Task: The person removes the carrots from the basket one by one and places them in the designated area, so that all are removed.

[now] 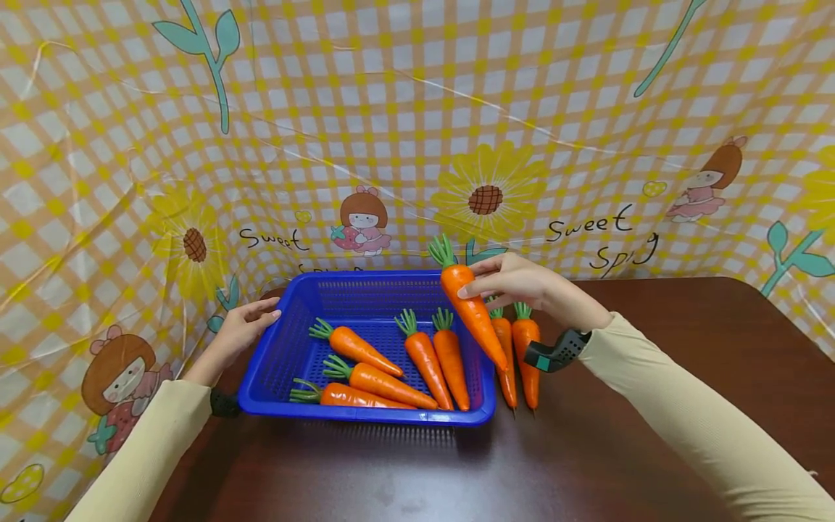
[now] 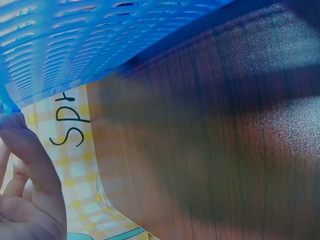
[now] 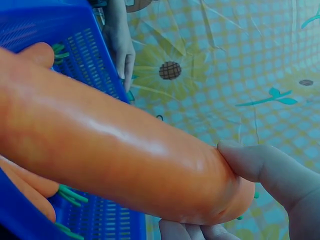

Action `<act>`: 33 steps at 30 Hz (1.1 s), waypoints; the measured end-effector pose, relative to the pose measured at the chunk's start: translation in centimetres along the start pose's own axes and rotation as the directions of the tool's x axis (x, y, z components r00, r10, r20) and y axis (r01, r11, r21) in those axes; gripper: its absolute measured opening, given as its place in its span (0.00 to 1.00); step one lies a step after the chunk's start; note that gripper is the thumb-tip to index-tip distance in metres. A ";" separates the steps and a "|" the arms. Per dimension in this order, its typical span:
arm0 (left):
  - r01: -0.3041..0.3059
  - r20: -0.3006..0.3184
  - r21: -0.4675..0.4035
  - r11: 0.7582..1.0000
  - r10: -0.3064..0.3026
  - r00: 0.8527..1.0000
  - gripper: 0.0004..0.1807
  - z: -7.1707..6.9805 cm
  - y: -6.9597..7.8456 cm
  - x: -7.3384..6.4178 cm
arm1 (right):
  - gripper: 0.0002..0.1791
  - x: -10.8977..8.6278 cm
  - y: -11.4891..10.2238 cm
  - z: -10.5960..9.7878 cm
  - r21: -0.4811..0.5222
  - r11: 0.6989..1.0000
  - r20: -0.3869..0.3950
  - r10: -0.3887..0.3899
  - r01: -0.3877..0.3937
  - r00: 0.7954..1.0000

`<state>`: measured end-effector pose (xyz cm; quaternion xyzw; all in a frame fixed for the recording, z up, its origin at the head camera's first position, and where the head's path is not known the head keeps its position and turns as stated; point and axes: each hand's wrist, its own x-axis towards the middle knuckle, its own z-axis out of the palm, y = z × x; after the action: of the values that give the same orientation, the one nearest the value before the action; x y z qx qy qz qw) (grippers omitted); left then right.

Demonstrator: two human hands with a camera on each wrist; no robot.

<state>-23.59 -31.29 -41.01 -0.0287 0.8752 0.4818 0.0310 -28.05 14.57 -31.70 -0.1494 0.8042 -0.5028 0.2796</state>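
Observation:
My right hand pinches an orange carrot near its green top, thumb on one side and fingers on the other. The carrot hangs tilted above the right rim of a blue plastic basket; in the right wrist view the carrot fills much of the picture. My left hand holds the basket's left rim, its thumb and fingertips at the edge; the left wrist view shows the fingers bent below the rim. Inside the basket lie several carrots, some pointing right, others toward the front.
Two more carrots lie side by side on the dark wooden table, just right of the basket and partly behind the held one. A yellow checked cloth with sunflowers and cartoon figures hangs behind and at the sides.

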 end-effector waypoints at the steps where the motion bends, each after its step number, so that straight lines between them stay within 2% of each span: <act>1: 0.000 0.000 0.008 1.000 0.000 1.000 0.33 0.0 0.0 0.1 | 0.40 -0.1 0.1 -0.1 -0.003 1.000 0.001 -0.002 0.002 1.000; 6: 0.005 -0.004 0.031 1.000 -0.005 1.000 0.33 -0.2 0.1 0.3 | 0.43 -0.6 0.5 -0.8 -0.019 1.000 -0.001 -0.007 0.007 1.000; 13: -0.004 -0.007 0.026 1.000 0.004 1.000 0.33 -0.1 0.2 0.4 | 0.41 -1.3 1.4 -1.8 -0.023 0.999 -0.042 -0.026 0.025 0.999; 23: 0.025 -0.017 0.019 0.999 -0.025 1.000 0.33 0.1 -0.2 0.3 | 0.46 -2.2 2.9 -3.4 -0.028 1.000 -0.075 0.011 -0.013 0.997; 30: -0.006 -0.008 0.004 1.000 0.006 1.000 0.33 0.0 0.3 0.4 | 0.46 -2.6 4.2 -4.4 -0.003 1.000 -0.091 0.025 -0.026 0.996; 33: 0.006 -0.004 0.019 1.000 -0.006 1.000 0.33 -0.2 0.1 0.2 | 0.46 -2.6 4.9 -4.7 0.016 1.000 -0.089 0.023 -0.022 0.996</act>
<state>-23.77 -31.36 -40.83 -0.0320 0.8797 0.4734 0.0310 -28.64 21.54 -33.67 -0.1156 0.8138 -0.5117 0.2500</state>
